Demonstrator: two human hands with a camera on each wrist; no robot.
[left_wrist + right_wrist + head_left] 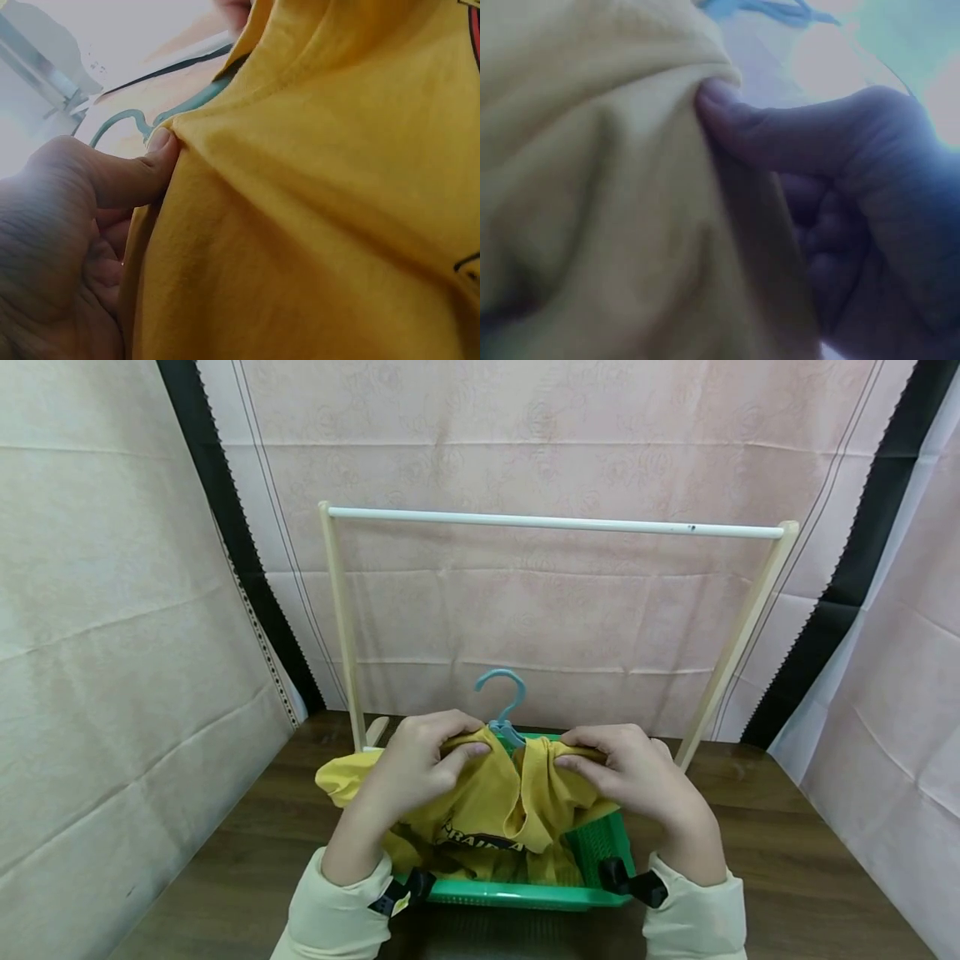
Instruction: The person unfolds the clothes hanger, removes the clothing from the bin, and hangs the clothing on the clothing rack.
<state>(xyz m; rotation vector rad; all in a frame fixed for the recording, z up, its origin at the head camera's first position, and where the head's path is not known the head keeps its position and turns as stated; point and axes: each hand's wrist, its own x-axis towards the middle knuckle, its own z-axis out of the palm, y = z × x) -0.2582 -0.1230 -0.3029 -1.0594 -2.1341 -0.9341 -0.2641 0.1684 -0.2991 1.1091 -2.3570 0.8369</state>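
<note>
A yellow T-shirt (480, 793) with a dark print on its front is held up between both hands over a green basket (517, 893). My left hand (423, 764) pinches one shoulder of it between thumb and fingers, which the left wrist view shows close up. My right hand (637, 772) pinches the other shoulder in the same way. A blue clothes hanger (512, 697) stands up at the neckline, its hook above the collar; most of its body is hidden by the cloth. In the left wrist view, one hanger arm (196, 99) runs into the neck opening.
Behind the basket stands a rack with a white horizontal bar (555, 522), a left post (343, 627) and a right post (738, 643). All of it is on a dark wooden table (247, 852). Pale cloth walls (112, 610) enclose the back and sides.
</note>
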